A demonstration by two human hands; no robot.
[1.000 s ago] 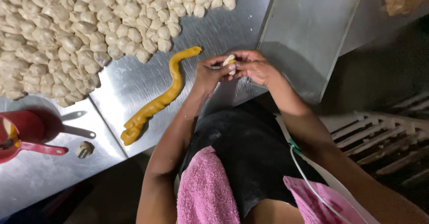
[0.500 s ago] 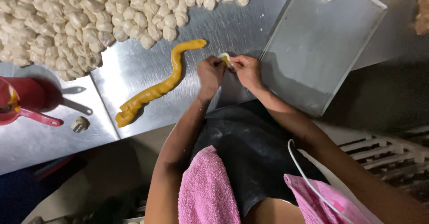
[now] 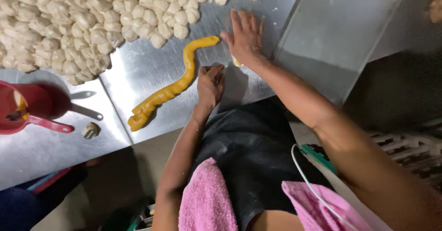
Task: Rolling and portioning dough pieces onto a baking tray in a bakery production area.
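- The right hand point(image 3: 245, 38) lies flat, palm down, its fingers point(image 3: 244, 23) spread and straight on the shiny steel tabletop point(image 3: 138, 70); they grip nothing. Under the heel of the palm a small pale-yellow bit of dough point(image 3: 236, 62) peeks out, pressed against the metal.
- The left hand point(image 3: 210, 84) rests just below and to the left of the right one, its fingers point(image 3: 212, 70) curled loosely inward. Whether they pinch anything cannot be told; nothing shows between them.
- The long yellow rope of dough point(image 3: 171, 89) lies to the left of both hands. Its long axis runs on a slant, from a thick, lumpy end far down-left to a thinner rounded tip up-right.
- That upper tip lies just beside the right thumb, near touching, apart by a sliver of bare steel. The middle of the rope passes just left of the left knuckles, so the left fingers are nearer the rope's body and the right fingers nearer its tip.
- Beyond the right fingertips, the heap of small white dough pieces point(image 3: 69, 23) spreads up and to the left.
- To the right of the right hand lies a flat grey metal tray point(image 3: 340, 37), slightly raised above the tabletop.
- Far left of both hands sits a red plastic scoop with a handle point(image 3: 27, 116), with a small dough lump point(image 3: 90, 129) near it.
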